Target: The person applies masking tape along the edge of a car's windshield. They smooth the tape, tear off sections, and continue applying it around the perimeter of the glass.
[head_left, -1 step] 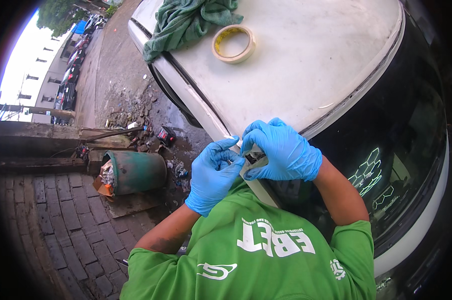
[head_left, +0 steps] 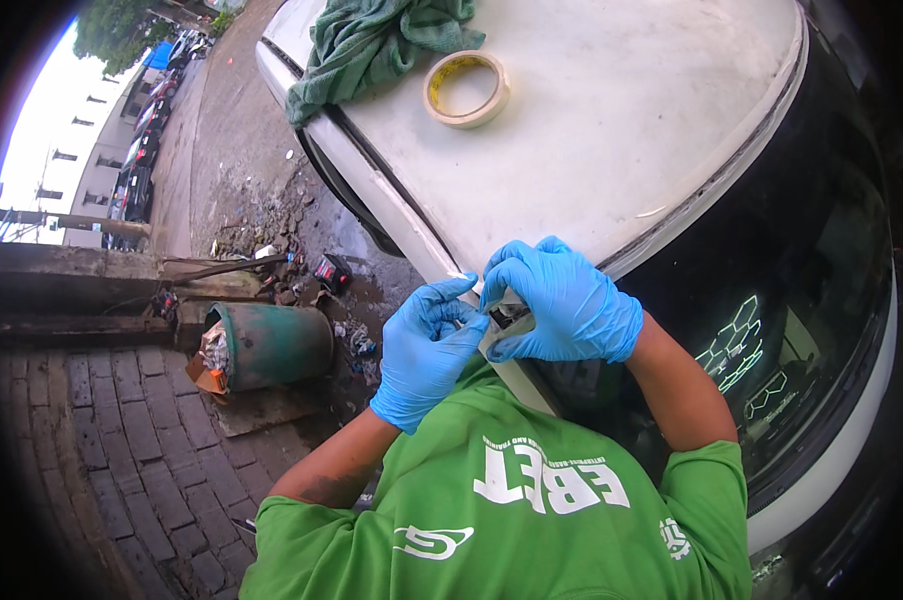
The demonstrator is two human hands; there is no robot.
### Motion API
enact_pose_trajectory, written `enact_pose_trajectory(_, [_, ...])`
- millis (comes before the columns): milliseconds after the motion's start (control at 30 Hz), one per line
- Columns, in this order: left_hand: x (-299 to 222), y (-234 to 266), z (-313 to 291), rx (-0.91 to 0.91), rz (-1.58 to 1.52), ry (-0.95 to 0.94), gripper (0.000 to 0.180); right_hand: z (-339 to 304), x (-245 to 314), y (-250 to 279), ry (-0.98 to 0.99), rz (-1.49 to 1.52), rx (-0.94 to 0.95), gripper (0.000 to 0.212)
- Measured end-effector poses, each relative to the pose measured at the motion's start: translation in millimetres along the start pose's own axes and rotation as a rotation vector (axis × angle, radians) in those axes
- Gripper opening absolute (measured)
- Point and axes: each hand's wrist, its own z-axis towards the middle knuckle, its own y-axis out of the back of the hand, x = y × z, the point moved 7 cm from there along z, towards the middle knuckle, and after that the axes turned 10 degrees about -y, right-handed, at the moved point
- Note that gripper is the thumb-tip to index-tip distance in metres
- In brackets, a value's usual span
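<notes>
Unmoved left hand (head_left: 421, 345) beside right hand (head_left: 568, 305)

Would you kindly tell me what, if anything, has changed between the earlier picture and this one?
Nothing has visibly moved, and nothing was taken hold of or let go. The left hand and right hand stay close together at the edge of the roof; the tape and towel lie as before.
</notes>
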Motion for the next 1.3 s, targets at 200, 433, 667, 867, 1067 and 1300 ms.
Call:
enact_pose_trajectory(200, [-2,0,-1,-0.009,-0.024,0.015,0.04,0,0,1,-0.002,0.037,0.0,0.058])
enact_pose_trajectory(433, [-3,3,-3,0.01,0.034,0.014,0.039,1,-1,1,0.003,0.016,-0.008,0.062])
enact_pose_trajectory(667, [-4,3,-3,0.007,0.053,0.004,0.039,1,-2,1,-0.068,0.008,0.025,0.065])
enact_pose_trajectory(867, [-9,2,-2,0.01,0.073,-0.017,0.039,1,-2,0,-0.025,-0.017,-0.029,0.065])
enact_pose_trajectory(1067, [-8,2,-4,0.034,0.07,0.002,0.04,2,-2,3,-0.074,0.021,0.026,0.065])
enact_pose_trajectory(1300, [-12,-2,-4,0.052,0.073,-0.022,0.037,1,-5,4,-0.042,0.084,-0.071,0.067])
